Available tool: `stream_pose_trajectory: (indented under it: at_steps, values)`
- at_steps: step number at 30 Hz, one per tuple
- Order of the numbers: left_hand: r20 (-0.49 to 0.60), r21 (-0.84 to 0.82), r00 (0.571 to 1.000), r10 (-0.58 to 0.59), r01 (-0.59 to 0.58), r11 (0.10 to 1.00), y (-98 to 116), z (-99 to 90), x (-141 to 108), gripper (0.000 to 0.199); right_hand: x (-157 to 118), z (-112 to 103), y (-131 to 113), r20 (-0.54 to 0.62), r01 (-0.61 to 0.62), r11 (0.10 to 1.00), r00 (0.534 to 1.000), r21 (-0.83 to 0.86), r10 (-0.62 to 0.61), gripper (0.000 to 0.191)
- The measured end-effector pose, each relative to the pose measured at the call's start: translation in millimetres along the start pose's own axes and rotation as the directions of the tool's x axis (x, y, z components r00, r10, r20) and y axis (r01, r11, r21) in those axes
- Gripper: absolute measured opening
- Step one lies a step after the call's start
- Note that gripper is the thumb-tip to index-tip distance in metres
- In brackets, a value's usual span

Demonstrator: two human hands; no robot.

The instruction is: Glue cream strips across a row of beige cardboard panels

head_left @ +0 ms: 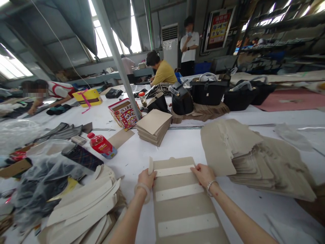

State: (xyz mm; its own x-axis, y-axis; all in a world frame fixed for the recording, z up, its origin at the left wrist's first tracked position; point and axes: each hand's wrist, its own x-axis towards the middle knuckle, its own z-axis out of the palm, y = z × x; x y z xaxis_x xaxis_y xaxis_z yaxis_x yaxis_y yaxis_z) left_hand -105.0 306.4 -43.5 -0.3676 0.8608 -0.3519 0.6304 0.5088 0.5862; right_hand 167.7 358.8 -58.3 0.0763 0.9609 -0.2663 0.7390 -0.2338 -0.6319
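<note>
A long grey-brown board (pixel 182 208) lies in front of me with pale strips across it. My left hand (pixel 146 179) is closed at the left end of the uppermost strip (pixel 174 170), a small upright pale piece (pixel 150 165) beside its fingers. My right hand (pixel 204 174) pinches the strip's right end near the board's edge. Two more strips, one in the middle (pixel 177 192) and one lower (pixel 188 224), lie flat across the board. To the left is a loose pile of pale strips (pixel 88 203); on the right, a fanned stack of grey-brown boards (pixel 254 159).
Beyond the board stand a square stack of sheets (pixel 154 123), a red bottle (pixel 102 145), a patterned box (pixel 124 113), a metal post (pixel 118 61) and black bags (pixel 208 91). Plastic wrapping (pixel 48 179) lies left. Several people are farther back.
</note>
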Motion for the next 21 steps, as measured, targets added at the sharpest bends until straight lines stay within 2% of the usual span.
stream_pose_trajectory:
  at_steps: [21]
  values:
    - [-0.009, 0.092, 1.0, -0.023, 0.023, 0.995, 1.4, 0.3, 2.0, 0.033, -3.2, -2.7, -7.0, 0.002, -0.016, 1.0, 1.0, -0.013, 0.016, 0.028]
